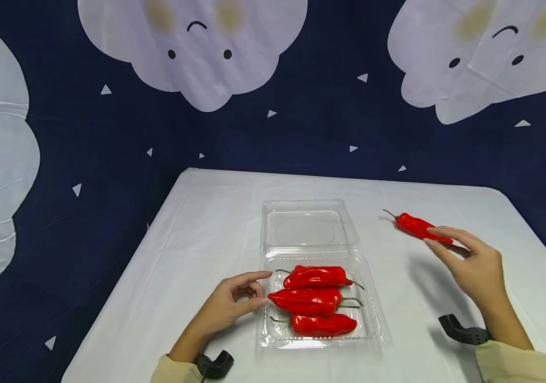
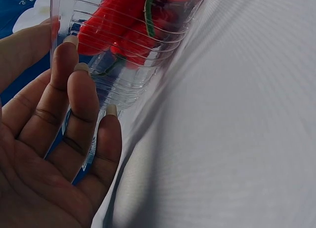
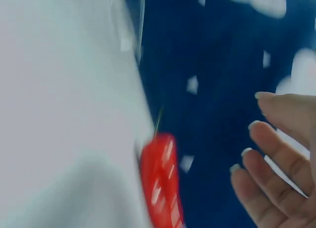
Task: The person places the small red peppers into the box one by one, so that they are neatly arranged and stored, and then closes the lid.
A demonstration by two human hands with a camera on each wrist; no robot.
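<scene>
A clear plastic clamshell container (image 1: pixel 373 319) lies unfolded on the table, with several red peppers (image 1: pixel 308 301) in its near half. My left hand (image 1: pixel 229 300) is at the container's left side, thumb and index finger apart at the rim. In the left wrist view the fingertips (image 2: pixel 81 70) lie by the ribbed wall, lightly bent. To the right, a single red pepper (image 1: pixel 413 225) lies with its thin stem pointing far left. Over its tip reaches my right hand (image 1: pixel 473 263), thumb and fingers spread. The right wrist view shows a gap between that hand (image 3: pixel 281 164) and the pepper (image 3: pixel 160 181).
The container's lid half (image 1: pixel 306 226) lies open toward the back. A white cloth (image 1: pixel 206 234) covers the table. Behind stands a dark blue backdrop (image 1: pixel 311 138) with white clouds. Each wrist wears a black camera band (image 1: pixel 464 332).
</scene>
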